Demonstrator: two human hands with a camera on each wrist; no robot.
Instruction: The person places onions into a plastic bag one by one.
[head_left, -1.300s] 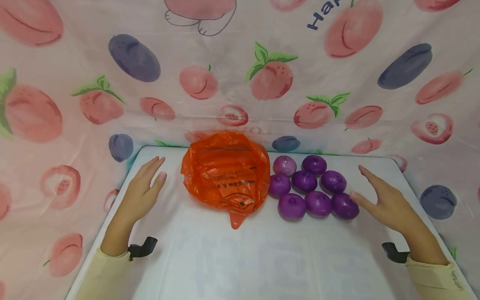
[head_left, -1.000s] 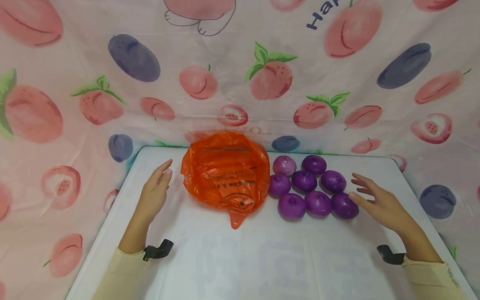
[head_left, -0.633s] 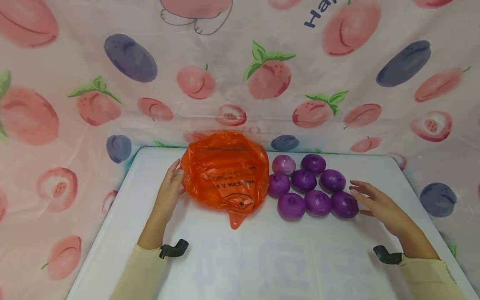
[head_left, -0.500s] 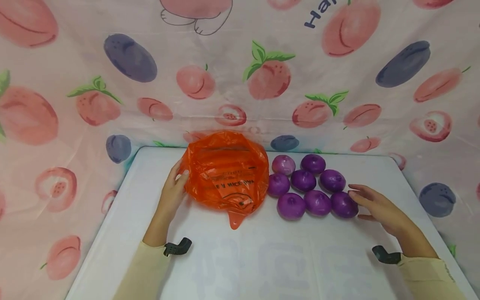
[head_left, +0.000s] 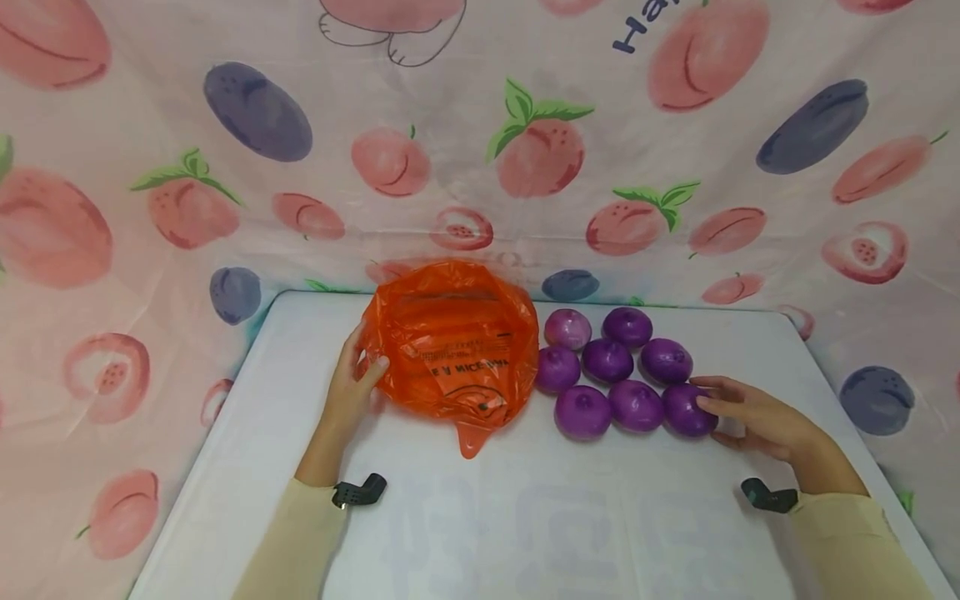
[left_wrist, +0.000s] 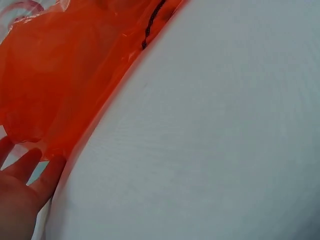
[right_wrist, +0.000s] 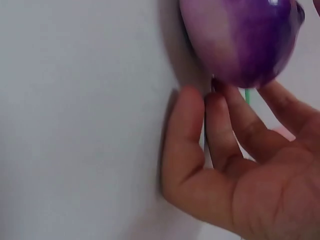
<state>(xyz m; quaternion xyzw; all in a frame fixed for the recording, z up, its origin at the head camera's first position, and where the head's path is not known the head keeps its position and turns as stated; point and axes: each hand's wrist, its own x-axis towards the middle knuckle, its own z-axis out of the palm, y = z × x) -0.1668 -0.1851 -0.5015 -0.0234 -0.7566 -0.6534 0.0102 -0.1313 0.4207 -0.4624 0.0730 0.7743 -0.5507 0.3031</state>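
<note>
Pinching orange bag point(head_left: 453, 346) edge, left hand point(head_left: 352, 392), right hand point(head_left: 757, 417) fingers spread touching purple ball point(head_left: 686, 408).

R hand point(right_wrist: 250, 170) fingers point(right_wrist: 182, 130) touching purple onion point(right_wrist: 240, 37) from below, on white table point(right_wrist: 75, 115)

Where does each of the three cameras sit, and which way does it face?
Head: above, facing forward and down at the white table; both hands and sleeves show.
Left wrist: low beside the left hand, facing the orange bag.
Right wrist: behind the right hand, facing a purple onion.
Shared: the head view also shows the bag and that onion.
</note>
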